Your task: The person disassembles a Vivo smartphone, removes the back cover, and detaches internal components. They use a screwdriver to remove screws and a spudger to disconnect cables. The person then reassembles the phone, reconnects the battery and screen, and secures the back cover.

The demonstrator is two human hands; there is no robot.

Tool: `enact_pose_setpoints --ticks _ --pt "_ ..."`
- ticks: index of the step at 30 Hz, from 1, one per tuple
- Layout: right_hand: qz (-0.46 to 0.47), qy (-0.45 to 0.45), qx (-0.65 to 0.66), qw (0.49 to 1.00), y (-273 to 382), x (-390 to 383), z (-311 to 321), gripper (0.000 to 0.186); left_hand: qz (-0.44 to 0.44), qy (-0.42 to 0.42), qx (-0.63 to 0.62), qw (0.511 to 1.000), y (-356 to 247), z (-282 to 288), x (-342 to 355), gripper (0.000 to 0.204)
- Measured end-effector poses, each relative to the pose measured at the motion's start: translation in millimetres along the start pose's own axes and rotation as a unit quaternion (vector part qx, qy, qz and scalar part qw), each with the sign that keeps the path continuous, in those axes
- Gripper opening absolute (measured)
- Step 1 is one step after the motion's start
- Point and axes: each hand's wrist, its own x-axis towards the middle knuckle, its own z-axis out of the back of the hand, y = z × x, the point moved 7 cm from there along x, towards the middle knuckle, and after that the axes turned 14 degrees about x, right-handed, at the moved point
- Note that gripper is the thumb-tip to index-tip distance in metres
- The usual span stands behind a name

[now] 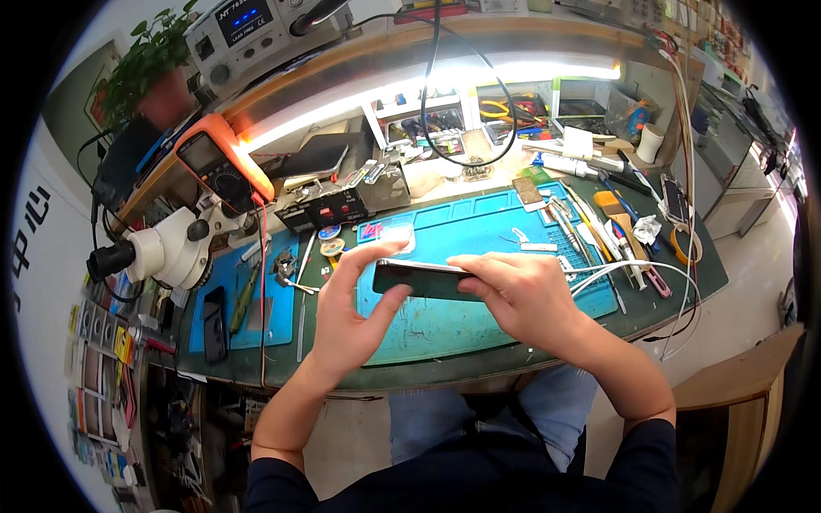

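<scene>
A dark smartphone [419,278] with a shiny rim is held tilted on its long side above a blue silicone work mat [436,333]. My left hand [355,316] grips its left end, index finger curled over the top and thumb at the lower front. At the other end, my right hand [526,299] has its fingers along the top edge and right part of the phone. White cables [624,264] run across the mat beside my right hand.
Left are a microscope [171,248], orange multimeter [221,171], smaller mat [269,333] and another phone [215,325]. A black equipment box [321,209] sits behind. Tweezers, brushes [611,205] and tape [687,246] crowd the right. A cable loop [469,161] hangs above the bench [701,282].
</scene>
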Motion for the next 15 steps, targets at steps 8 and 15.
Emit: enact_pose_setpoints --ticks 8,15 --pt "0.019 -0.014 0.057 0.998 -7.3 -3.2 6.4 0.023 -0.089 0.038 0.146 0.985 -15.2 0.3 0.5 0.023" --pt "0.019 -0.004 0.045 0.999 -1.9 -9.1 12.1 0.025 -0.165 0.052 0.276 0.945 -35.7 -10.5 2.8 0.024"
